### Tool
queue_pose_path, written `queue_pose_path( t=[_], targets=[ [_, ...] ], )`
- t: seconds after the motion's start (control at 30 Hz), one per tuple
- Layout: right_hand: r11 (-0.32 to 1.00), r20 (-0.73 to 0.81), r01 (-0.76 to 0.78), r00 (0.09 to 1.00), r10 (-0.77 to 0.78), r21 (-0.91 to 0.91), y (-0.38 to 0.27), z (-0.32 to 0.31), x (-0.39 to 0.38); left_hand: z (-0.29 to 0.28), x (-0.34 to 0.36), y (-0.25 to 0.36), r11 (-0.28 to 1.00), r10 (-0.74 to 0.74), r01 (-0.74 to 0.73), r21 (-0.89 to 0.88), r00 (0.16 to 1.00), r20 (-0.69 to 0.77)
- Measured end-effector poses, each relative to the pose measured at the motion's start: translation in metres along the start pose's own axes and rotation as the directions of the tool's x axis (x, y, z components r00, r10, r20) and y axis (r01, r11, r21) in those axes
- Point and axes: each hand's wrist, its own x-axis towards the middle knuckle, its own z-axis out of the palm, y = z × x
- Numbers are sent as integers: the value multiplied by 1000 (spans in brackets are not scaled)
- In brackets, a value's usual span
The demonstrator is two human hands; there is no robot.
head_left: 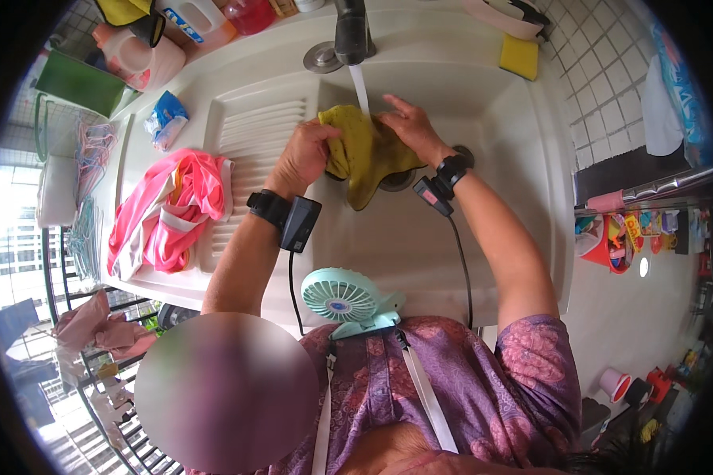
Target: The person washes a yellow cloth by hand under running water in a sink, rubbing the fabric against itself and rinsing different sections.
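A wet yellow cloth [359, 162] hangs in the sink basin [503, 229], under a stream of water from the dark faucet [352, 36]. At the cloth's upper left corner my left hand [303, 157] is closed, pinching the fabric. My right hand [412, 131] holds its upper right edge, with the index finger stretched out beyond the cloth. The lower part of the cloth droops over the drain [398, 180] and hides some of it. Both wrists wear black bands with small boxes and cables.
Left of the basin, pink and white clothing [174, 210] lies by a ribbed washboard [253, 131], near a blue and white packet [166, 120]. Bottles [139, 59] line the back ledge. A yellow sponge [519, 57] sits back right. A mint fan [341, 297] hangs at my chest.
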Motion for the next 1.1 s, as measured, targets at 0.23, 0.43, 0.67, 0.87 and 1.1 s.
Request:
queue_pose_path(
  t=[0.23, 0.43, 0.67, 0.87, 1.1],
  targets=[
    [962, 84, 123, 991, -105, -243, -32, 20, -7, 12, -4, 2, 836, 174, -165, 523, 984, 33],
    [992, 111, 51, 992, -64, 116, -10, 5, 0, -16, 19, -12, 875, 214, -210, 437, 976, 41],
    [832, -100, 204, 950, -295, -516, -10, 2, -3, 6, 9, -3, 998, 8, -15, -55, 993, -117],
    [692, -99, 459, 791, -604, -557, -46, 25, -15, -32, 26, -30, 394, 476, -409, 823, 857, 198],
    [411, 131, 552, 697, -705, -725, -44, 29, -13, -8, 12, -9, 32, 406, -409, 912, 839, 362]
  ],
)
